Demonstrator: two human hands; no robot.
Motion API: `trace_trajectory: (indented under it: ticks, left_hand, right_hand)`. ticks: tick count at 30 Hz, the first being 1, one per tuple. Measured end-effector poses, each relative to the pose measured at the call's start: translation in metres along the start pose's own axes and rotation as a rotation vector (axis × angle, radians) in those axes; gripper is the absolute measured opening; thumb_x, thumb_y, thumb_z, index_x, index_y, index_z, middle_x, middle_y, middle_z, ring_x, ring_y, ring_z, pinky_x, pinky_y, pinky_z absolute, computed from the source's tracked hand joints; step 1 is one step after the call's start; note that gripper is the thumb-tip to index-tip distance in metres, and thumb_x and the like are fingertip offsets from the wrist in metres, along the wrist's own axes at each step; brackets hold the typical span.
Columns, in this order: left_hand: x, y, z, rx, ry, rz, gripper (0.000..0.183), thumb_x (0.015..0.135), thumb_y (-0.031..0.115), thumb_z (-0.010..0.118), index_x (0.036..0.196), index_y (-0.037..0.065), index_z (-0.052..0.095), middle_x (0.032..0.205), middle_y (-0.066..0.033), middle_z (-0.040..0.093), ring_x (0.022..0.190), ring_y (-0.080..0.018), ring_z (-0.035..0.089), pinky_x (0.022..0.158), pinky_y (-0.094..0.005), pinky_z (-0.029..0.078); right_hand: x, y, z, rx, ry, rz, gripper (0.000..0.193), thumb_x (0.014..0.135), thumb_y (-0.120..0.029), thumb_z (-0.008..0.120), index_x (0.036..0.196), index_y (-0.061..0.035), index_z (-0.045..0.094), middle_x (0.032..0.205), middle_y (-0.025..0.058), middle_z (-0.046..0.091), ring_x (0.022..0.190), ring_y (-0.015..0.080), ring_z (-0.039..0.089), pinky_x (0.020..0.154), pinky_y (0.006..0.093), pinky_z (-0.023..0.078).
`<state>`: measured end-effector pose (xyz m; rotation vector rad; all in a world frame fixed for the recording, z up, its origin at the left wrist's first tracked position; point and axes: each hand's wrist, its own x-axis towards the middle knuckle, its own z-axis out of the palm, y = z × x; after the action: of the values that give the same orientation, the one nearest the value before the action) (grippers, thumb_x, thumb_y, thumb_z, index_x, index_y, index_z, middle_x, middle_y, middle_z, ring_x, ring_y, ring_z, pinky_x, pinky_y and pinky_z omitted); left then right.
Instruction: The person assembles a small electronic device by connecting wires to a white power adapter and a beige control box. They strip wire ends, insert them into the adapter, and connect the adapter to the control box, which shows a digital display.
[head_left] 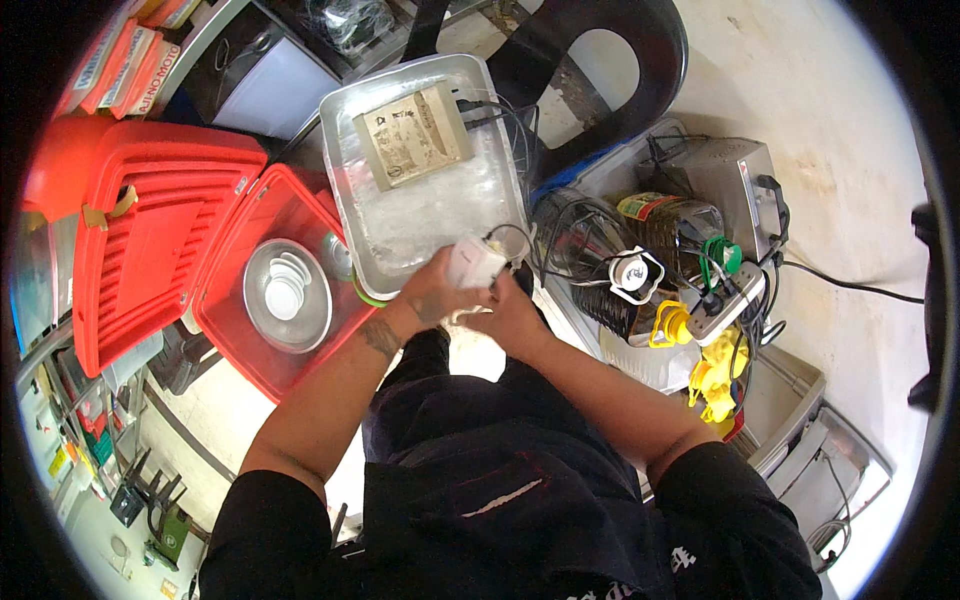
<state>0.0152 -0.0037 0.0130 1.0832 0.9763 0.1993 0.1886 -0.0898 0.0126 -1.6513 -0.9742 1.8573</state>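
A metal bowl (313,320) (round white pieces (284,298) inside) sits in a red bin (245,356).

Tray (430,225) beyond hands (437,292), bin (262,208) left, bottles (672,228) right

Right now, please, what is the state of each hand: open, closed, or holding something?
Left hand: closed, holding a small white box-like object.
Right hand: fingers curled close beside it; whether it grips anything cannot be told.

Fisheye view from the head, facing steeply down, near; left hand (432,290), right hand (513,317) mid-frame
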Motion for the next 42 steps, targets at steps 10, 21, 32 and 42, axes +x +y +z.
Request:
trace_trajectory:
  ticks: [10, 21, 32, 42]
  left_hand:
    - [0.04, -0.016, -0.06, 0.441, 0.095, -0.151, 0.087, 0.069, 0.028, 0.083, 0.141, 0.0, 0.044, 0.126, -0.0203, 0.063, 0.116, -0.031, 0.061, 0.102, -0.0352, 0.046]
    - [0.094, -0.014, -0.058, 0.664, 0.173, -0.144, 0.084, 0.063, 0.032, 0.084, 0.133, -0.003, 0.052, 0.131, -0.0248, 0.06, 0.121, -0.0354, 0.059, 0.104, -0.0374, 0.046]
    - [0.114, -0.004, -0.035, 1.155, 0.256, -0.089, 0.069, 0.07, 0.024, 0.082, 0.129, 0.005, 0.051, 0.122, -0.0153, 0.059, 0.114, -0.0356, 0.057, 0.095, -0.0458, 0.051]
    - [0.122, -0.002, -0.032, 1.167, 0.207, -0.128, 0.084, 0.073, 0.025, 0.084, 0.142, 0.004, 0.042, 0.124, -0.0183, 0.058, 0.116, -0.0365, 0.056, 0.097, -0.0456, 0.05]
  right_hand:
    - [0.022, 0.04, -0.053, -0.674, 0.291, 0.151, 0.045, 0.088, -0.02, 0.068, 0.126, -0.0001, 0.055, 0.12, 0.024, 0.062, 0.107, 0.0372, 0.062, 0.091, 0.044, 0.052]
    - [0.075, 0.053, -0.036, 0.491, 0.422, 0.253, 0.035, 0.096, -0.024, 0.063, 0.125, -0.006, 0.054, 0.11, 0.0081, 0.063, 0.094, 0.0201, 0.063, 0.078, 0.0399, 0.052]
    - [0.109, 0.061, -0.047, 0.218, 0.505, 0.303, 0.027, 0.096, -0.027, 0.062, 0.116, -0.0083, 0.056, 0.094, 0.0065, 0.066, 0.077, 0.0205, 0.065, 0.065, 0.0402, 0.051]
    - [0.156, 0.162, -0.046, 0.14, 0.6, 0.196, 0.018, 0.097, -0.025, 0.059, 0.107, -0.0099, 0.057, 0.089, 0.0083, 0.067, 0.073, 0.022, 0.067, 0.057, 0.0386, 0.051]
